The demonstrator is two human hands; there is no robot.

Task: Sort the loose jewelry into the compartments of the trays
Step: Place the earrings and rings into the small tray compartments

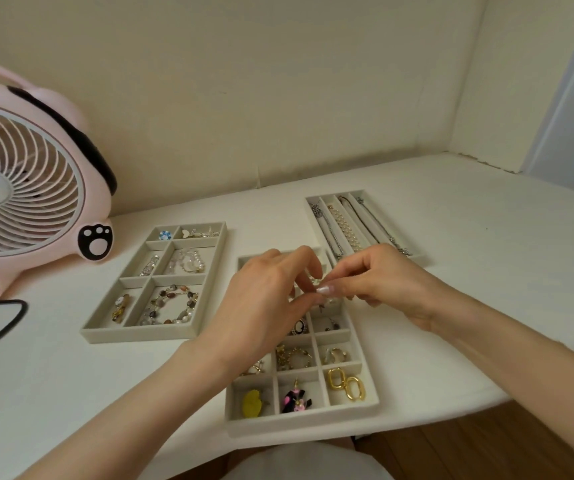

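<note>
We see three grey compartment trays lying flat. The left tray (133, 336) holds beaded bracelets (171, 304), and the far tray (420, 260) a pearl strand (344, 226) laid lengthwise. The near grid tray (299, 426) has gold oval hoops (347, 384) in its front right cell. Above it we pinch a tiny pale piece (315, 281).

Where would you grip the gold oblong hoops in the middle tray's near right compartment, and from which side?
Come from straight above: the gold hoops lie flat, and the compartment walls of the middle tray block the sides. Probably pinch one hoop across its narrow width, on the two long bars.
</note>
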